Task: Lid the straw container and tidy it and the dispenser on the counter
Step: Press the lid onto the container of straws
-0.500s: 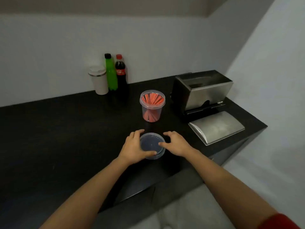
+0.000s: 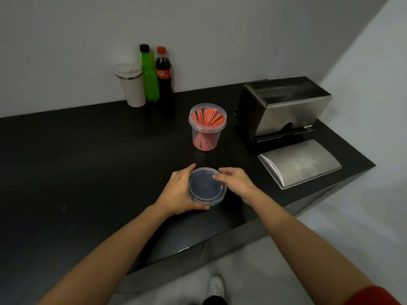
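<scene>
A clear round container (image 2: pixel 207 128) full of red straws stands uncovered in the middle of the black counter (image 2: pixel 88 155). Its clear round lid (image 2: pixel 207 187) is near the front edge, tilted slightly up off the counter. My left hand (image 2: pixel 178 192) cups the lid's left and near side, thumb under the front rim. My right hand (image 2: pixel 236 183) pinches the lid's far right rim with its fingertips. The steel dispenser (image 2: pixel 284 108) stands open at the right, and its curved steel cover (image 2: pixel 299 164) lies flat in front of it.
A white tumbler (image 2: pixel 131 86), a green bottle (image 2: pixel 149 73) and a cola bottle (image 2: pixel 164 78) stand against the back wall. The counter's front edge runs just below my wrists, and its right end drops off beyond the steel cover.
Both hands have closed in on the lid; my right fingers now pinch its far rim and my left thumb has slid under the front, tilting it up.
</scene>
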`<state>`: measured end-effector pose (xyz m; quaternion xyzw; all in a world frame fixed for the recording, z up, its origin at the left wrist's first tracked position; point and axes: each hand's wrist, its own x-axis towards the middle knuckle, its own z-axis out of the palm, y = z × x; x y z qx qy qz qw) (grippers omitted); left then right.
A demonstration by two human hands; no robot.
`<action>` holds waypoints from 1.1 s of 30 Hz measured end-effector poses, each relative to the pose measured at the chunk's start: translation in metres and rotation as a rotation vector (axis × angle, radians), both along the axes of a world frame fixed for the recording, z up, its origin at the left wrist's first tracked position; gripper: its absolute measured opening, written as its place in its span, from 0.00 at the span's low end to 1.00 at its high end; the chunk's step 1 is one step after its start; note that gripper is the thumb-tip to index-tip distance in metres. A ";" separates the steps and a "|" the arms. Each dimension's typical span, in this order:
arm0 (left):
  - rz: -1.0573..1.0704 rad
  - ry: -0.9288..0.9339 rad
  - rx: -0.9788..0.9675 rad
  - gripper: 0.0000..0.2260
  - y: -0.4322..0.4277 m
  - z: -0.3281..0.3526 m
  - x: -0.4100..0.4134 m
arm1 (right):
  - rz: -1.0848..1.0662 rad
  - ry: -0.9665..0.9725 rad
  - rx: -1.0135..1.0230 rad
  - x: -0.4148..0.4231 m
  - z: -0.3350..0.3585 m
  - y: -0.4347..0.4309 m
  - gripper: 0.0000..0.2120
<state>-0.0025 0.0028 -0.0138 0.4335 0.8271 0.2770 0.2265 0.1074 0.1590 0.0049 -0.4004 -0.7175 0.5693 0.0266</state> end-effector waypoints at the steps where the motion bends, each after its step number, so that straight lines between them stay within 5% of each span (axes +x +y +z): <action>1: -0.002 -0.015 0.009 0.58 0.000 0.001 0.000 | -0.006 0.009 -0.023 0.000 0.000 0.002 0.23; 15: -0.013 -0.111 0.339 0.51 0.017 0.028 -0.007 | -0.181 0.289 -0.331 -0.001 0.041 0.015 0.17; 21: 0.034 -0.349 0.476 0.48 0.026 0.051 -0.008 | -0.249 0.417 -0.401 -0.008 0.060 0.022 0.14; 28: 0.304 -0.348 0.512 0.24 0.043 0.075 -0.019 | -0.262 0.493 -0.422 -0.021 0.081 0.037 0.13; 33: 0.389 -0.406 0.579 0.17 0.059 0.090 -0.024 | -0.232 0.531 -0.364 -0.033 0.088 0.053 0.12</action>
